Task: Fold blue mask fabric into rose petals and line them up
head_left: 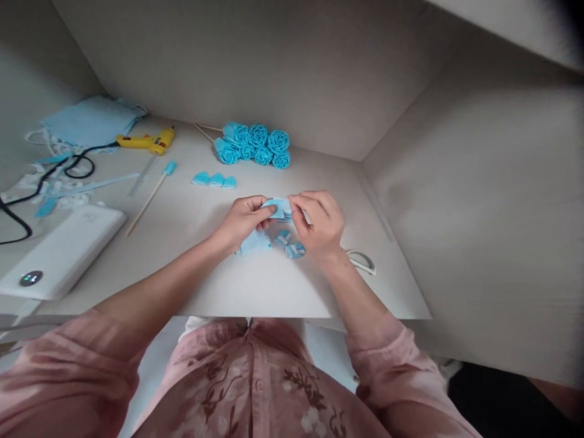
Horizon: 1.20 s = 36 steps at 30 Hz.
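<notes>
My left hand (249, 219) pinches a small stack of light blue fabric pieces (277, 207) between thumb and fingers. At the right end of that stack, my right hand (319, 222) has its thumb and fingertips closed on the edge of the pieces. Below the hands lie a larger light blue fabric piece (255, 242) and a few small folded blue pieces (294, 250). Three blue petal-like pieces (214, 179) sit in a row beyond my left hand. Farther back, several blue fabric roses (258, 137) on thin sticks are bunched together.
Scissors handles (364, 261) show by my right forearm. To the left are a white power bank (64, 249), a blue-tipped wooden stick (148, 201), a yellow glue gun (152, 141) with a black cord, fabric scraps (59, 188) and stacked blue face masks (93, 120). Panels enclose the desk.
</notes>
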### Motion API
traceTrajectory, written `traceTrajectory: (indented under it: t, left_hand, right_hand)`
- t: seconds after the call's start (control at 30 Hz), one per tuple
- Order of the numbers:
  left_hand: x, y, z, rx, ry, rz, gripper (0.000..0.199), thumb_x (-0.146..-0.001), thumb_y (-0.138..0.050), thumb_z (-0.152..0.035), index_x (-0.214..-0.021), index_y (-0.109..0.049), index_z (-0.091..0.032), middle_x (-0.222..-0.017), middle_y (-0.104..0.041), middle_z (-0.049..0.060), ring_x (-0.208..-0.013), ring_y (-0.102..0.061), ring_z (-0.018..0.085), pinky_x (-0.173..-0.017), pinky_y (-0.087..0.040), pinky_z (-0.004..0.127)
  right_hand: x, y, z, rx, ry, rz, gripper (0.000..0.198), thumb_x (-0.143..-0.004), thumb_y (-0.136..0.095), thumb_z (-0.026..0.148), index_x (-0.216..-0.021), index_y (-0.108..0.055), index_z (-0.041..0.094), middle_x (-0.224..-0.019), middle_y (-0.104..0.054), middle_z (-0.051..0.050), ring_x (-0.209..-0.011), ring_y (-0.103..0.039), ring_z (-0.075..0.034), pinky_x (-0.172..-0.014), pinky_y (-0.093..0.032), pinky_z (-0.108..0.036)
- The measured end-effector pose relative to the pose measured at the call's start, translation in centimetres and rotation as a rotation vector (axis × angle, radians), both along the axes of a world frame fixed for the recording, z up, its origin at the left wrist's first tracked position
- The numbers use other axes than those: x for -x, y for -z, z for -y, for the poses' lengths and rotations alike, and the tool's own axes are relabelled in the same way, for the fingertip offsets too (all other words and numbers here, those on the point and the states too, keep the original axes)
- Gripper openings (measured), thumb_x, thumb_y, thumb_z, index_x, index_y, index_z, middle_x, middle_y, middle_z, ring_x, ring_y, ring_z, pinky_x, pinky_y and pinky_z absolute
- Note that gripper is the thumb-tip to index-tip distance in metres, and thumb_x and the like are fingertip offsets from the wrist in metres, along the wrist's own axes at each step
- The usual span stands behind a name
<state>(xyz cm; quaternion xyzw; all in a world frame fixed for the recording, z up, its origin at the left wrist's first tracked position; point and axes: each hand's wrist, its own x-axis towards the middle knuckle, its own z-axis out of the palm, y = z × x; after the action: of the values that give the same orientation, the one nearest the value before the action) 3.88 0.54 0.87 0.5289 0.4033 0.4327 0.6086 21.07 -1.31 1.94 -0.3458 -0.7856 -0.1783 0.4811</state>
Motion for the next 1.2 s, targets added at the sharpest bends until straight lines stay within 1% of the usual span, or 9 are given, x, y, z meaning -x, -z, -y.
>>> traceTrajectory:
  t: [0.07,0.17,0.3,0.53,0.67,1.0,1.2]
  left_hand:
    - [0.0,0.1,-0.1,0.022,-0.007,-0.015,0.024,-0.072,-0.068,-0.035,-0.064,-0.056,-0.017,-0.054,-0.056,-0.003,-0.050,-0.046,0.007,-0.051,-0.035,0.021]
    - [0.0,0.4,-0.2,0.034,-0.001,-0.019,0.023,-0.071,-0.068,-0.035,-0.064,-0.056,-0.016,-0.056,-0.058,-0.002,-0.050,-0.046,0.007,-0.050,-0.035,0.021]
    - [0.0,0.6,-0.2,0.034,0.006,-0.008,0.025,-0.071,-0.068,-0.036,-0.064,-0.055,-0.016,-0.058,-0.059,-0.002,-0.050,-0.046,0.007,-0.050,-0.035,0.020]
    - [-0.1,0.6,-0.2,0.036,0.014,-0.017,0.024,-0.071,-0.066,-0.034,-0.062,-0.055,-0.017,-0.053,-0.053,-0.003,-0.050,-0.046,0.007,-0.050,-0.035,0.020]
    - [-0.1,0.7,-0.3,0.030,0.013,-0.022,0.022,-0.073,-0.065,-0.033,-0.062,-0.055,-0.016,-0.055,-0.056,-0.002,-0.050,-0.046,0.007,-0.049,-0.034,0.020]
    - [0.1,0.5,-0.3,0.020,-0.014,-0.014,0.021,-0.075,-0.065,-0.029,-0.063,-0.056,-0.015,-0.054,-0.056,-0.002,-0.050,-0.047,0.007,-0.049,-0.034,0.020]
    - [0.1,0.6,-0.4,0.034,-0.005,0.002,0.020,-0.073,-0.067,-0.032,-0.065,-0.058,-0.015,-0.057,-0.058,-0.002,-0.050,-0.047,0.007,-0.049,-0.035,0.020]
  right_hand:
    - [-0.1,0.7,0.0,-0.058,0.014,0.022,0.017,-0.091,-0.058,0.011,-0.101,-0.068,0.021,-0.087,-0.070,-0.005,-0.081,-0.064,-0.017,-0.071,-0.051,-0.030]
    - [-0.3,1.3,0.2,-0.065,0.027,0.032,0.018,-0.090,-0.059,0.009,-0.101,-0.068,0.021,-0.086,-0.070,-0.006,-0.081,-0.064,-0.017,-0.070,-0.050,-0.030]
    - [-0.2,1.4,0.1,-0.040,0.020,0.056,0.018,-0.091,-0.058,0.010,-0.101,-0.069,0.022,-0.087,-0.070,-0.005,-0.080,-0.065,-0.017,-0.069,-0.050,-0.030]
    - [0.0,1.4,0.1,-0.043,0.039,0.104,0.015,-0.092,-0.058,0.012,-0.098,-0.070,0.021,-0.086,-0.071,-0.005,-0.078,-0.064,-0.016,-0.068,-0.051,-0.029]
    - [-0.1,1.6,0.0,-0.054,0.042,0.099,0.015,-0.091,-0.060,0.011,-0.097,-0.069,0.020,-0.085,-0.071,-0.005,-0.077,-0.063,-0.016,-0.068,-0.051,-0.029]
    - [-0.2,2.0,-0.1,0.028,0.071,0.137,0.018,-0.094,-0.056,0.014,-0.097,-0.072,0.022,-0.086,-0.070,-0.004,-0.078,-0.062,-0.015,-0.070,-0.050,-0.029]
    - [-0.2,2.1,-0.1,0.069,0.028,0.122,0.018,-0.093,-0.056,0.013,-0.098,-0.072,0.020,-0.087,-0.070,-0.006,-0.080,-0.061,-0.017,-0.069,-0.049,-0.029]
